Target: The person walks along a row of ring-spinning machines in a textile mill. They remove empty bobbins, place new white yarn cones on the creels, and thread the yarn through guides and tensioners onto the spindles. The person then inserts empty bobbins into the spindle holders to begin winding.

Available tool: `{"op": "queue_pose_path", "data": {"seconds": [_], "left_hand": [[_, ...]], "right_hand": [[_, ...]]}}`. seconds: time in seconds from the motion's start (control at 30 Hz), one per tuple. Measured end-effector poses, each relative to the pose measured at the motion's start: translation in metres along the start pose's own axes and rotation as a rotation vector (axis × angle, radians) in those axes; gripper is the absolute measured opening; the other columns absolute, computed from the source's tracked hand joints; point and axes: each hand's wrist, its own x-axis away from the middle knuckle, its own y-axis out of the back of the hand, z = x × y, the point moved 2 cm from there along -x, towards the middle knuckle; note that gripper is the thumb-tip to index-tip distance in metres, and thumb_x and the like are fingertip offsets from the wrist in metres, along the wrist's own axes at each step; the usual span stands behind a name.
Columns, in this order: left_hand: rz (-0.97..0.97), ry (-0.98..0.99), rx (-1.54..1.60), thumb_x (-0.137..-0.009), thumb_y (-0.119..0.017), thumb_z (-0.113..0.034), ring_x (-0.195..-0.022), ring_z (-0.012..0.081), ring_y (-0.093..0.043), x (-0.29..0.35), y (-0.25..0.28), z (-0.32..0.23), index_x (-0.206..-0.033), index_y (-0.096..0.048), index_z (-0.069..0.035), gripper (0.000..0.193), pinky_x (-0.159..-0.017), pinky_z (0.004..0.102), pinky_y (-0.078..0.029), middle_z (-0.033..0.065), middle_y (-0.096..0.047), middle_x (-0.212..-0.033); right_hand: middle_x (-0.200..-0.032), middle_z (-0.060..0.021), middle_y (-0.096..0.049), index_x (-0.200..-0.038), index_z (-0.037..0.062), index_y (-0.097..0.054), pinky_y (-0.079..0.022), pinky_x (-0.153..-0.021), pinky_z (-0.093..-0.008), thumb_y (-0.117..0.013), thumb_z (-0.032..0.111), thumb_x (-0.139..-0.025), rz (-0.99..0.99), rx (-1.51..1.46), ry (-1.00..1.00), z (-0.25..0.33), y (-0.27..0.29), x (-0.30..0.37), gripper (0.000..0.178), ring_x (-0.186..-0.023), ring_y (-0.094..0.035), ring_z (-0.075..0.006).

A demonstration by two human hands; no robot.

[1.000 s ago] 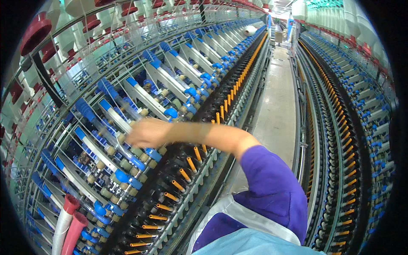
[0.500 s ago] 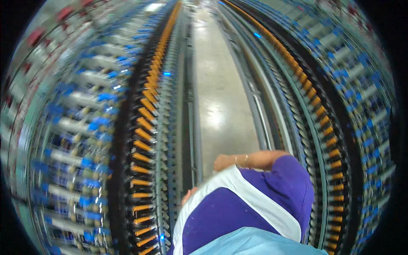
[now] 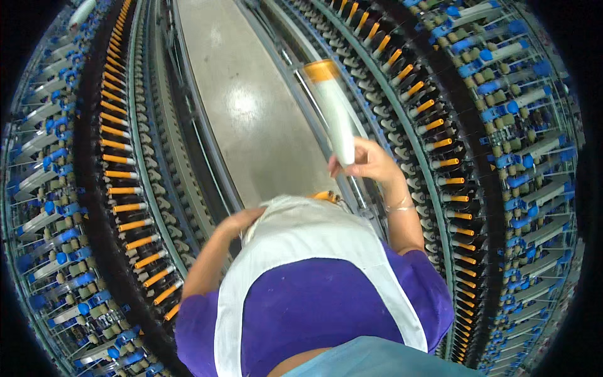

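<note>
Raised from beside the apron in the earlier head view, the right hand [image 3: 374,164] now sits right of centre, holding a long tapered bobbin of white yarn with an orange base [image 3: 339,119]. My view has swung too: the pale, shiny aisle floor [image 3: 245,107] now runs toward the upper left, and the left forearm shows at lower left.

Through the head camera, I see thumb and fingers closed on the bobbin's narrow end, its orange base pointing up the frame; it is slightly blurred. The left hand [image 3: 245,220] is at the left edge of the bulging off-white cloth apron [image 3: 295,235]; I can't tell its grip, as its fingertips are hidden. Orange tube ends [image 3: 325,196] show at the apron's upper edge. Rows of slim orange tubes [image 3: 440,143] line both sides.

I judge the step in hand as handling this one bobbin; the next move calls for a secure pinch and a clear path past the tubes.
</note>
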Motion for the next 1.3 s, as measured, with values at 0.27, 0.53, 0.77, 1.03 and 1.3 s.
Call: {"op": "queue_pose_path", "data": {"seconds": [0.27, 0.53, 0.77, 1.03, 1.3], "left_hand": [[-0.248, -0.978, -0.031, -0.097, -0.052, -0.021, -0.114, 0.0274, -0.058, -0.017, 0.112, -0.2, -0.129, -0.054, 0.0, 0.039, -0.097, 0.0369, -0.045, 0.0157, -0.06, -0.125], [-1.118, -1.452, -0.356, -0.078, -0.075, -0.019, -0.135, 0.0328, -0.034, 0.046, 0.253, -0.27, -0.124, -0.062, -0.019, 0.048, -0.107, 0.0458, -0.032, 0.0135, -0.037, -0.146], [-0.996, -1.509, -0.5, -0.069, -0.078, -0.017, -0.14, 0.0363, -0.028, -0.002, 0.365, -0.345, -0.085, -0.073, -0.016, 0.017, -0.113, 0.0502, -0.017, 0.003, -0.055, -0.134], [-0.425, -1.488, 1.409, -0.094, -0.054, -0.006, -0.094, 0.0223, -0.061, -0.054, 0.536, -0.381, -0.08, -0.049, -0.006, 0.014, -0.097, 0.0417, -0.045, 0.0111, -0.063, -0.086], [-0.691, -0.867, 0.618, -0.094, -0.058, -0.026, -0.068, 0.0081, -0.052, -0.201, 0.466, -0.39, -0.087, -0.057, -0.009, 0.018, -0.068, 0.0262, -0.045, 0.0069, -0.068, -0.089]], "right_hand": [[-0.078, 0.0013, -0.057, -0.107, 0.0046, -0.052, -0.039, -0.049, -0.0187, -0.071, 0.008, -0.081, -0.527, 0.223, -0.161, -0.054, 0.019, -0.128, 0.033, -0.057, -0.05, -0.004], [-0.079, -0.0006, -0.055, -0.094, 0.0041, -0.058, -0.043, -0.066, -0.0242, -0.074, 0.008, -0.073, -0.434, 0.699, -0.12, -0.096, -0.016, -0.303, 0.027, -0.072, -0.049, -0.0087], [-0.077, -0.0119, -0.068, -0.098, 0.0018, -0.062, -0.051, -0.066, -0.0304, -0.074, 0.011, -0.073, -0.438, 0.872, -0.035, -0.111, -0.007, -0.419, 0.029, -0.071, -0.068, -0.0167], [-0.084, -0.0034, -0.063, -0.104, -0.0001, -0.065, -0.047, -0.064, -0.0235, -0.076, 0.021, -0.078, 0.078, 0.644, -0.176, -0.136, 0.125, -0.536, 0.035, -0.072, -0.057, -0.0084], [-0.101, -0.0073, -0.06, -0.112, -0.001, -0.056, -0.049, -0.071, -0.0265, -0.066, 0.043, -0.083, -0.038, -0.63, -0.403, -0.175, 0.194, -0.674, 0.053, -0.077, -0.056, -0.0114]]}}
